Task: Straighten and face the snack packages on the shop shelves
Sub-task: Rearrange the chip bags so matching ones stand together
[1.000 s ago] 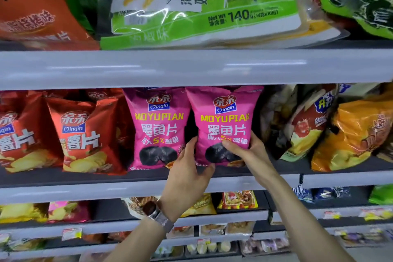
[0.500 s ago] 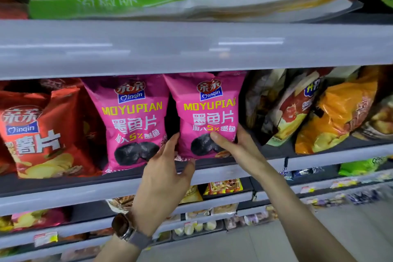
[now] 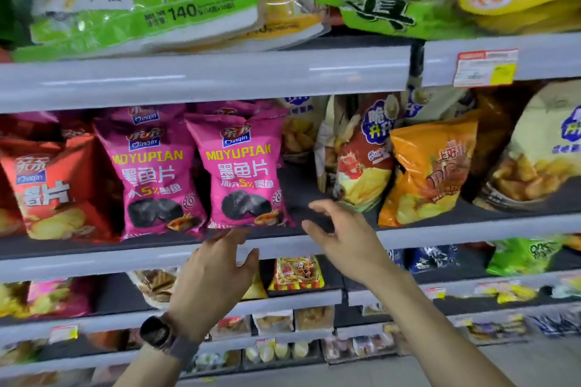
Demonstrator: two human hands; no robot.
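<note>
Whereas both hands clasped the right pink bag point(image 3: 242, 170) a moment ago, each grip is now released: left hand point(image 3: 213, 273) below it, right hand point(image 3: 342, 242) beside it, fingers loose. It stands upright, facing front, on the middle shelf point(image 3: 94, 261).

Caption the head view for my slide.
Left hand and right hand, open and empty, hover near two upright pink Moyupian bags on the shelf.
</note>
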